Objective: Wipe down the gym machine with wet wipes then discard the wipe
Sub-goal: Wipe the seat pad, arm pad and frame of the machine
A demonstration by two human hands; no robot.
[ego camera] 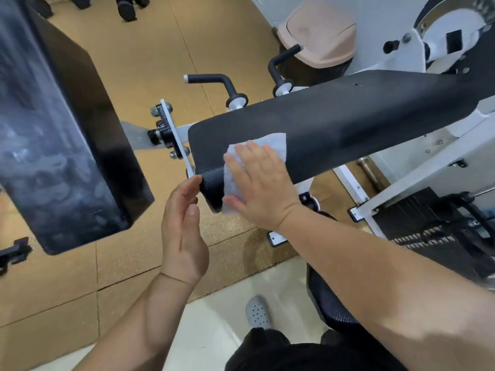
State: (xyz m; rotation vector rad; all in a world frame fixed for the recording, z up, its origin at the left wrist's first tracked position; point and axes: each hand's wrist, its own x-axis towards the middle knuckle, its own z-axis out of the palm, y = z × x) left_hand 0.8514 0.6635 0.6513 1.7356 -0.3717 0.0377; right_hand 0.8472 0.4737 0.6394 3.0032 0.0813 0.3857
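Right hand (263, 187) flat with straight fingers, pressing a thin white wet wipe (270, 141) onto the near end of the long black padded gym machine arm (348, 113), left hand (182, 226) open, fingertips touching the pad's end corner, pink lidded bin (318, 33) behind

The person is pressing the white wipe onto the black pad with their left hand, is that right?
Not quite: the right hand presses the white wipe onto the black pad, as the head view shows. The left hand holds no wipe.

single head cam, wide-angle, looking steeply down and forward, close over the machine pad (334, 124); floor (150, 49) fills upper left.
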